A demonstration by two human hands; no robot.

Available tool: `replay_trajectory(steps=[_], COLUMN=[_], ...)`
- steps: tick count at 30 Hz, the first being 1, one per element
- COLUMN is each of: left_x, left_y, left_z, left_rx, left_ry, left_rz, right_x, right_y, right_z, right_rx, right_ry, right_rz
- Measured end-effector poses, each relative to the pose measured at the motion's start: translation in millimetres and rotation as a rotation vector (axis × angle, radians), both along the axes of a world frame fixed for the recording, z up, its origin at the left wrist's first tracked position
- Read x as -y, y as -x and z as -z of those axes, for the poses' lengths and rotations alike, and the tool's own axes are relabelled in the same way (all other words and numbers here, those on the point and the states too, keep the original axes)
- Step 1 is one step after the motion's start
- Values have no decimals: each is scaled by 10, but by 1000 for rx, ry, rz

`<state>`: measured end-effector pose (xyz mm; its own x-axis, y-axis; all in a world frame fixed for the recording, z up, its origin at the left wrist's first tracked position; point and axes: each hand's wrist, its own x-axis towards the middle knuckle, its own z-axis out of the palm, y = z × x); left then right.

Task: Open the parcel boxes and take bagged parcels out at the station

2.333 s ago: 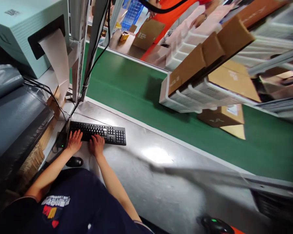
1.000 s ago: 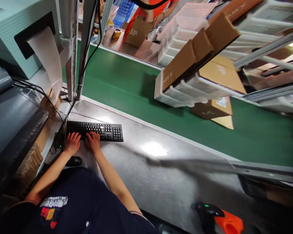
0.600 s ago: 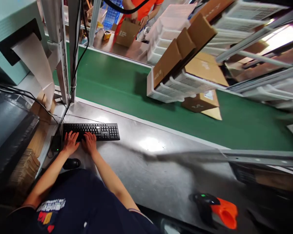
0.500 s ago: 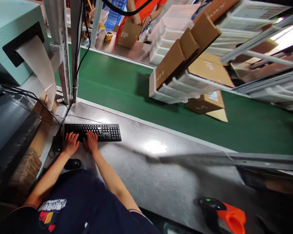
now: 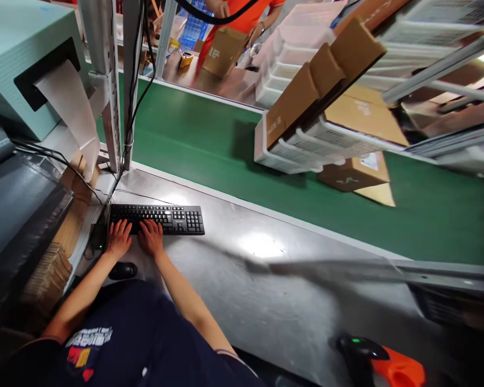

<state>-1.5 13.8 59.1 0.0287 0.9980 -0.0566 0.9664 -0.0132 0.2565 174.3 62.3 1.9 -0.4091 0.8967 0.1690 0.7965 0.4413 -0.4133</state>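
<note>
A black computer keyboard lies on the metal table near its left end. My left hand rests over the keyboard's left front edge, fingers spread on the keys. Beside it, a small gap to the right, my right hand has its fingers stretched over the middle keys. Neither hand holds anything. Just below my left hand sits a black computer mouse, touched by neither hand.
Behind the metal table runs a green conveyor belt carrying white baskets and cardboard boxes. A label printer stands at left. An orange-black barcode scanner lies front right. Across the belt, a person in orange handles a carton.
My view has shifted slightly, so the scene sits a little further right. Both hands stay at the keyboard, their fingers slightly changed in pose. The carton across the belt has tilted.
</note>
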Motion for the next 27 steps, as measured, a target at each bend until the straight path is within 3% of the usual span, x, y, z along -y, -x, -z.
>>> replay_trajectory(steps=[7,16,23,27], left_x=[2,-13,6,-12], left_y=[0,-37,-17,-5], left_z=[16,-45,-16,-29], left_rx=[0,25,18,39], left_ry=[-4,28,19,22], left_rz=[3,1,-7,51], right_x=[-93,-202,-89,-30], right_y=[3,-30,112,159], right_z=[-12,-107,-89,-47], right_rx=[-29,-31,-6,-11], right_ry=[-13,18,-44,-53], right_rz=[71,32,-42,-55])
